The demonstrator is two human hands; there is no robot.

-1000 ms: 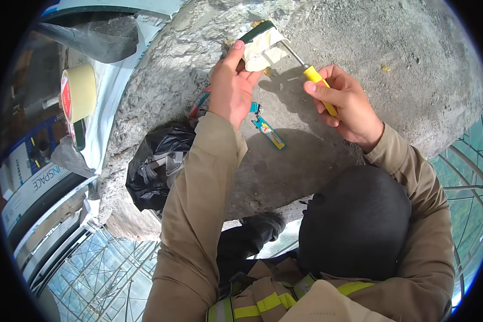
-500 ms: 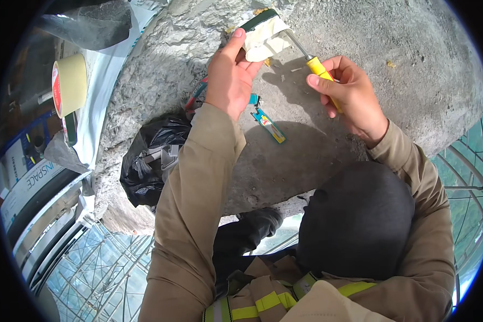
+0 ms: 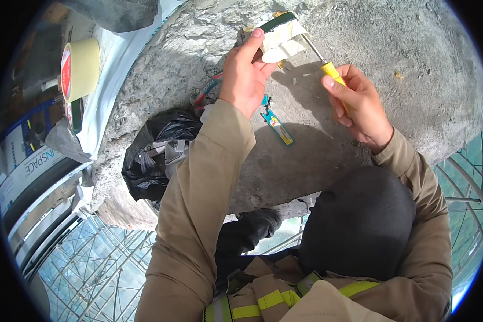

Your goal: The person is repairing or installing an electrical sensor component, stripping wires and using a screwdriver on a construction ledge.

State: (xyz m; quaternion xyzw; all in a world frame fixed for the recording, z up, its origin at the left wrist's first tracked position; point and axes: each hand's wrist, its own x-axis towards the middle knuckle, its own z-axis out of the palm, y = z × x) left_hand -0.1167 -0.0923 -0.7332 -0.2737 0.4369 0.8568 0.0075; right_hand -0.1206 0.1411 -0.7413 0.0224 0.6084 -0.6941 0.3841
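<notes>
My left hand (image 3: 245, 75) is closed on a flat dark-green piece (image 3: 279, 22), its face mostly covered by wrinkled cream sheet or tape (image 3: 284, 43). The thumb presses its left edge; the other fingers curl beneath. In my right hand (image 3: 359, 102) is a screwdriver-like tool with a yellow handle (image 3: 333, 72). Its thin metal shaft (image 3: 313, 48) slants up to the right edge of the cream covering; I cannot tell whether its tip touches or passes behind. Below my hands, a small teal-and-yellow case (image 3: 277, 126) lies on the grey stone surface.
A black plastic bag (image 3: 145, 177) holding grey parts lies left of my left forearm. Beside it is a red-and-teal item (image 3: 208, 88), partly hidden. A roll of cream tape (image 3: 83, 70) stands at the far left. Metal lattice (image 3: 102, 263) shows far below the stone's edge.
The view has shifted slightly, so hands and surroundings appear a little lower and to the right. Both grips and the tool's position against the cream-covered piece look the same.
</notes>
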